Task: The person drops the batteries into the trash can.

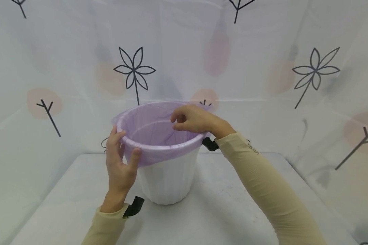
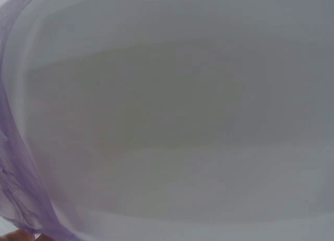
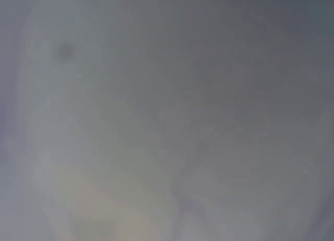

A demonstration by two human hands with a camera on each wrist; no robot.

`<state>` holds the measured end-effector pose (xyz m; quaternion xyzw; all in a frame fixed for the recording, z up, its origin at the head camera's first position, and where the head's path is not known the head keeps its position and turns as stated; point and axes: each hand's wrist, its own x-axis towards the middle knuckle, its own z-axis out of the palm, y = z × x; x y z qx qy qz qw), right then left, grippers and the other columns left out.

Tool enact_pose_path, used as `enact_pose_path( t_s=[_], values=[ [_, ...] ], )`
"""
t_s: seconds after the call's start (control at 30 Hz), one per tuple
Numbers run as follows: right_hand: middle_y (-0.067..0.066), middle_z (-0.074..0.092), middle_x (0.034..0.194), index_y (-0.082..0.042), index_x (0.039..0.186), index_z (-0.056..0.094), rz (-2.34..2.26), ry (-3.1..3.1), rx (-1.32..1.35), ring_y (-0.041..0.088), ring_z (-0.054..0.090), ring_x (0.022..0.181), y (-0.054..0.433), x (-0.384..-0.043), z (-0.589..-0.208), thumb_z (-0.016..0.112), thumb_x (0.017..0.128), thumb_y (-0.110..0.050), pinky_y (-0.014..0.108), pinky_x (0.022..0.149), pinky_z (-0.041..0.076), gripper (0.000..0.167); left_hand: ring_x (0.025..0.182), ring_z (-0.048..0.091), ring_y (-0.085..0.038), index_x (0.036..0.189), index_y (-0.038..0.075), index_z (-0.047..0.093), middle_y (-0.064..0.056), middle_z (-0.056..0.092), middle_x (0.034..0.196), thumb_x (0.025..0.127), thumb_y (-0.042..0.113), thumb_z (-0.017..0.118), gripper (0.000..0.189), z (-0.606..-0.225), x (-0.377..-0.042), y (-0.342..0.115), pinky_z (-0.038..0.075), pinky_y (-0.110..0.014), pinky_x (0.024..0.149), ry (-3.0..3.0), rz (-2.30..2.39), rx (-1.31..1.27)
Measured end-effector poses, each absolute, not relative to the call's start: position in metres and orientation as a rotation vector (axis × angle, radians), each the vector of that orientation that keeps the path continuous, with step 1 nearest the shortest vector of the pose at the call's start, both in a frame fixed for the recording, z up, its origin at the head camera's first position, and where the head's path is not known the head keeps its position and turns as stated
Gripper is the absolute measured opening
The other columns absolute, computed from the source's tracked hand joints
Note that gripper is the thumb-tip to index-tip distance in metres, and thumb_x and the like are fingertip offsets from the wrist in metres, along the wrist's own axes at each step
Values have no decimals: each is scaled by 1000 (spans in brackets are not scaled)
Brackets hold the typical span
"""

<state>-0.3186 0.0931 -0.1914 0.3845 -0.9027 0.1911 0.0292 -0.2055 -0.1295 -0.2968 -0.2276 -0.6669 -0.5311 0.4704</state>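
A white ribbed bin (image 1: 168, 185) stands upright in the head view, lined with a thin purple bag (image 1: 159, 157) folded over its rim and hanging down outside. My left hand (image 1: 119, 170) is at the near left of the rim, fingertips against the bag and thumb spread along its front. Over the bin's mouth, my right hand (image 1: 194, 119) has its fingers bent, with a gap between thumb and forefinger and nothing visible between them. In the left wrist view the bin's wall (image 2: 182, 121) fills most of the picture, with the purple bag (image 2: 21, 168) along the left. The right wrist view is blurred.
The bin stands on a white-covered table (image 1: 227, 211). Behind it hangs a pale cloth (image 1: 178, 41) with printed flowers and coloured spots. Black wrist mounts (image 1: 134, 207) sit at both cuffs; the right one is close to the bin's rim.
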Motion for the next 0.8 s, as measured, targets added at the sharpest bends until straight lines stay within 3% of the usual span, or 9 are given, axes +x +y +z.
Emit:
enact_pose_path(
  t_s=[0.53, 0.8],
  values=[
    [-1, 62, 82, -13, 99, 68, 756, -2577, 1153, 13, 54, 77, 110, -313, -191, 65, 88, -21, 29, 70, 48, 14, 132, 34, -43, 126, -12, 42, -31, 28, 146, 86, 11, 63, 50, -295, -204, -130, 32, -66, 100, -1661, -1306, -544],
    [0, 60, 89, -9, 92, 68, 717, -2306, 1111, 20, 56, 88, 147, -290, -199, 64, 87, -12, 35, 76, 48, 7, 132, 36, -39, 134, -5, 41, -25, 30, 148, 89, 31, 65, 63, -301, -209, -137, 33, -65, 101, -1710, -1284, -513]
  ],
)
